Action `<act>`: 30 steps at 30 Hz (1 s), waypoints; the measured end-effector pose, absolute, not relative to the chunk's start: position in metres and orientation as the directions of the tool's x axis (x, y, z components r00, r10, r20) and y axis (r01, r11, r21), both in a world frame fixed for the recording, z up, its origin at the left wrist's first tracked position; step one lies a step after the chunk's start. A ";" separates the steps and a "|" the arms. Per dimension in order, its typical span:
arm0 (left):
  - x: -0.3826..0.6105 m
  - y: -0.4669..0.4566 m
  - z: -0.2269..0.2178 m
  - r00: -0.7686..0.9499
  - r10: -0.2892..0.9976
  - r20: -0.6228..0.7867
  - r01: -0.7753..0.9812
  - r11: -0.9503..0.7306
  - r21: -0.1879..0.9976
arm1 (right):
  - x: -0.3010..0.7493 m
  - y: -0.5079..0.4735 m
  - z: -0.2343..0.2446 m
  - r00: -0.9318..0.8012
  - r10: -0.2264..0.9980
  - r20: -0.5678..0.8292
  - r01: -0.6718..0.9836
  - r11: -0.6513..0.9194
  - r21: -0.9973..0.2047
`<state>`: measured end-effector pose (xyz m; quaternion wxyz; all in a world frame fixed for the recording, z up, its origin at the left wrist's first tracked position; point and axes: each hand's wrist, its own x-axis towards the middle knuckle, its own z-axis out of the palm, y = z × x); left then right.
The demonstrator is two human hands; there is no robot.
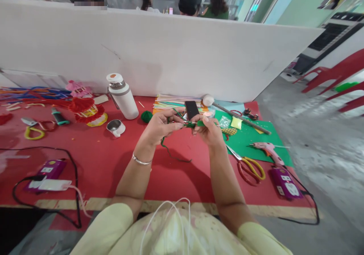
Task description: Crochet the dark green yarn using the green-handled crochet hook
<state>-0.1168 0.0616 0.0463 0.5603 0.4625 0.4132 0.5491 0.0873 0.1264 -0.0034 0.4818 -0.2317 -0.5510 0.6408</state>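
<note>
Both hands meet above the red table, in the middle of the head view. My left hand point(162, 126) is closed on a small piece of green yarn work point(189, 125), with a strand running over its fingers. A thin crochet hook with a green grip point(200, 123) is pinched in my right hand point(212, 131), its metal end at the yarn work. Below my left hand a loose green yarn tail point(173, 155) trails down to the table. Beside that hand, at its far left, lies the green yarn ball point(146, 116). The fingers partly cover the stitches.
A white flask point(124, 97) and a steel cup point(116, 127) stand left. Scissors point(247, 165), a pink glue gun point(269, 151) and a purple power box point(286, 183) lie right. Beyond my hands is a phone point(192, 109). A white partition point(182, 54) borders the table.
</note>
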 end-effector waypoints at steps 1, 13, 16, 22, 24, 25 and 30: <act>-0.117 0.062 0.046 0.054 0.997 0.050 -0.227 -0.037 0.973 | 0.087 0.126 -0.004 -0.428 0.872 0.238 -0.372 0.070 -0.926; -0.119 0.064 0.045 0.102 0.994 0.031 -0.250 -0.004 0.968 | 0.087 0.126 -0.003 -0.431 0.870 0.240 -0.401 0.054 -0.915; -0.120 0.064 0.045 0.100 0.994 0.039 -0.257 -0.012 0.966 | 0.088 0.126 -0.003 -0.437 0.867 0.240 -0.402 0.051 -0.914; -0.122 0.065 0.045 0.102 0.994 0.047 -0.271 -0.018 0.962 | 0.089 0.124 -0.002 -0.436 0.869 0.233 -0.397 0.047 -0.917; -0.123 0.065 0.045 0.116 0.992 0.049 -0.275 -0.015 0.961 | 0.090 0.123 -0.001 -0.439 0.869 0.227 -0.387 0.044 -0.921; -0.123 0.065 0.044 0.123 0.991 0.049 -0.277 -0.013 0.961 | 0.090 0.123 0.000 -0.441 0.869 0.223 -0.382 0.043 -0.923; -0.126 0.067 0.043 0.155 0.987 0.043 -0.286 0.003 0.958 | 0.092 0.121 0.001 -0.446 0.868 0.218 -0.354 0.053 -0.934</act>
